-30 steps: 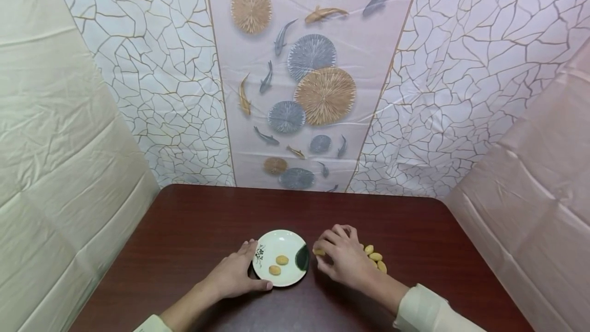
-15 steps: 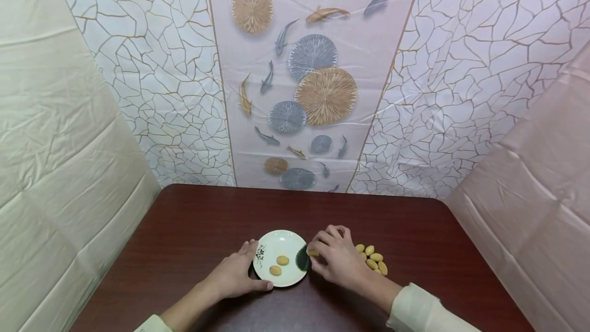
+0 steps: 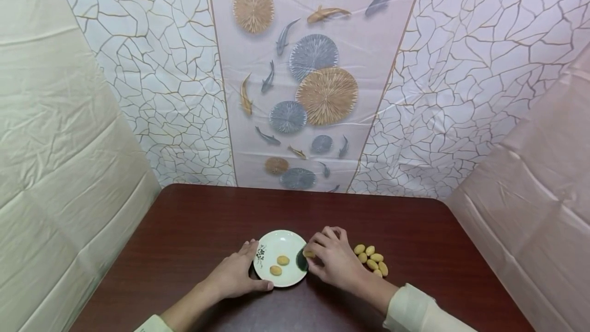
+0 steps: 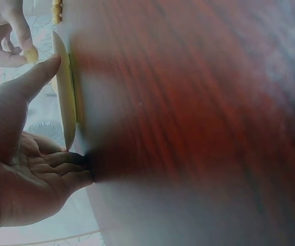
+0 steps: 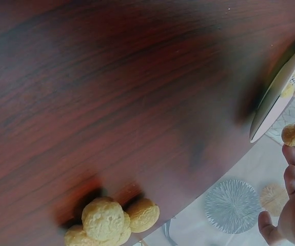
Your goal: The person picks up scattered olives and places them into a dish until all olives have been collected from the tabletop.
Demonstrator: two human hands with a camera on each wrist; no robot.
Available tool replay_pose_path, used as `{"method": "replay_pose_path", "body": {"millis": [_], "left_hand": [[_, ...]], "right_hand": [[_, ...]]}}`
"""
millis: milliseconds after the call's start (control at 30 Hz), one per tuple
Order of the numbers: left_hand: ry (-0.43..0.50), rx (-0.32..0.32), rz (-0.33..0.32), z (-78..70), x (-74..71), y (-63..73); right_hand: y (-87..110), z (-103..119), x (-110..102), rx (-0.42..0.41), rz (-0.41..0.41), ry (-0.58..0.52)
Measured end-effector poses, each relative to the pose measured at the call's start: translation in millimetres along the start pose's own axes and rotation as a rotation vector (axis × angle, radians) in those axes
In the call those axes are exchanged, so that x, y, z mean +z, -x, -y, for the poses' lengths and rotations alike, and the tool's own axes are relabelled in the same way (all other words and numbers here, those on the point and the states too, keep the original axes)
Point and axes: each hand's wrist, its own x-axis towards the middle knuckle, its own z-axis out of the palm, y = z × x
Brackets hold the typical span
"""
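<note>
A small white plate with a dark green patch and a floral print lies on the table in the head view. Two yellow-brown oval pieces sit on it. My left hand spans the plate's left and near edges, thumb and fingers spread and fairly straight, touching the rim. Over the plate's right edge, my right hand pinches another wrinkled, nut-like oval piece between thumb and fingers. In the left wrist view the held piece hangs above the rim. The exact kind of these pieces is unclear.
Right of my right hand lies a loose cluster of several like oval pieces. The dark reddish wood table ends at a patterned cloth backdrop. Pale cloth walls flank both sides.
My right hand has moved left with the pinched piece, from beside the plate to over its green edge. More of the cluster shows now. My left hand and the plate stay put.
</note>
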Motion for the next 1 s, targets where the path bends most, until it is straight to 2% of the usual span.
{"method": "replay_pose_path", "body": {"millis": [200,800,1000], "left_hand": [[-0.002,0.002,-0.005,0.6,0.6,-0.2],[-0.008,-0.008,-0.002,0.6,0.5,-0.1],[-0.011,-0.008,-0.003,1.2,1.3,-0.6]], "right_hand": [[-0.8,2,4,-0.033,-0.035,0.002],[-2.3,11,10,-0.005,0.041,-0.045],[-1.9,11,15,-0.03,0.013,-0.039]]}}
